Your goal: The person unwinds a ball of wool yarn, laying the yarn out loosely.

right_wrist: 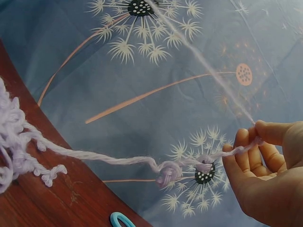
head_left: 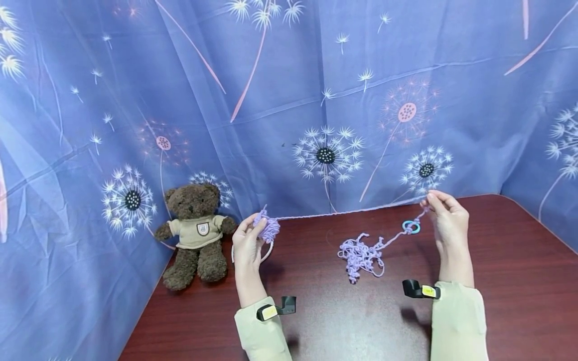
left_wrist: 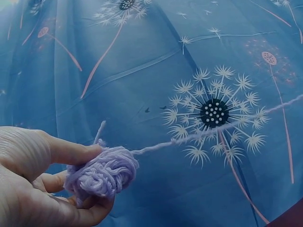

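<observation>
My left hand point(head_left: 247, 246) grips a small wound ball of lilac yarn point(left_wrist: 106, 172), thumb on top and fingers underneath. From the ball a taut yarn strand point(head_left: 334, 214) runs across to my right hand point(head_left: 453, 220), which pinches it between thumb and fingertips. Below the right fingertips the yarn hangs with knots point(right_wrist: 169, 174) in it and slopes down to a tangled, knotted heap of lilac yarn point(head_left: 361, 256) on the table. A light-blue ring point(right_wrist: 122, 219) lies on the table; from the head view the hanging yarn crosses in front of it.
A brown teddy bear point(head_left: 198, 235) in a beige shirt sits at the table's left edge, beside my left hand. Partly hidden behind that hand is a white loop point(head_left: 270, 253). A blue dandelion-print curtain point(head_left: 280, 150) stands behind the dark red table point(head_left: 510, 281).
</observation>
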{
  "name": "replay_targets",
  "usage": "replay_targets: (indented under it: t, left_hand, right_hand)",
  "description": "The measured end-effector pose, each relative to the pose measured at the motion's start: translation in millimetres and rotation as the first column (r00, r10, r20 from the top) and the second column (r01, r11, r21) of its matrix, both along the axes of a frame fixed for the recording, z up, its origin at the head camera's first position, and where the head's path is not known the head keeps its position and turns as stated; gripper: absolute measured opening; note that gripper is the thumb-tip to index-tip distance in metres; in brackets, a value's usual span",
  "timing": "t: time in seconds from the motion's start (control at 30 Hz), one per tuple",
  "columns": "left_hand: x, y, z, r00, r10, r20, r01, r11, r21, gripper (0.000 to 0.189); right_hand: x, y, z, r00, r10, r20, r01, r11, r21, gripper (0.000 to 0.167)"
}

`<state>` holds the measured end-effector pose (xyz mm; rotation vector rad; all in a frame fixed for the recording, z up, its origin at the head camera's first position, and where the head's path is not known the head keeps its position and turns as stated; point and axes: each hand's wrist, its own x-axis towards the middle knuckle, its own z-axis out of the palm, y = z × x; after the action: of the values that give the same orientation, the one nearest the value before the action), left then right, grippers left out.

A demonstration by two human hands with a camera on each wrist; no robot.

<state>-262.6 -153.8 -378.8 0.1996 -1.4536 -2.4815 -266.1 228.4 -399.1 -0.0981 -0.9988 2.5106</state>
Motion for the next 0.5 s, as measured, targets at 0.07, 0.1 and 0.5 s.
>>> replay_targets:
  t: [0.07,0.1,0.5]
  left_hand:
    - [0.0,0.1,-0.4,1.0,-0.002,-0.009,0.002,1.0,0.004,0.019]
    - [0.0,0.8,-0.5,1.0,-0.005,-0.012,0.005,1.0,0.003,0.02]
    - [-2.9,24.7,3.0,0.997,-0.069,-0.016,0.068,0.997,-0.041,0.021]
  right_hand:
    - [-0.4,-0.7,-0.5,1.0,0.011,-0.005,-0.011,1.0,0.019,0.008]
    - [-0.5,-1.2,-0.8,1.0,0.018,-0.007,-0.018,0.999,0.029,0.008]
    - [-4.2,-13.8,-1.1,0.995,0.102,0.021,-0.104,0.971,0.214,0.013]
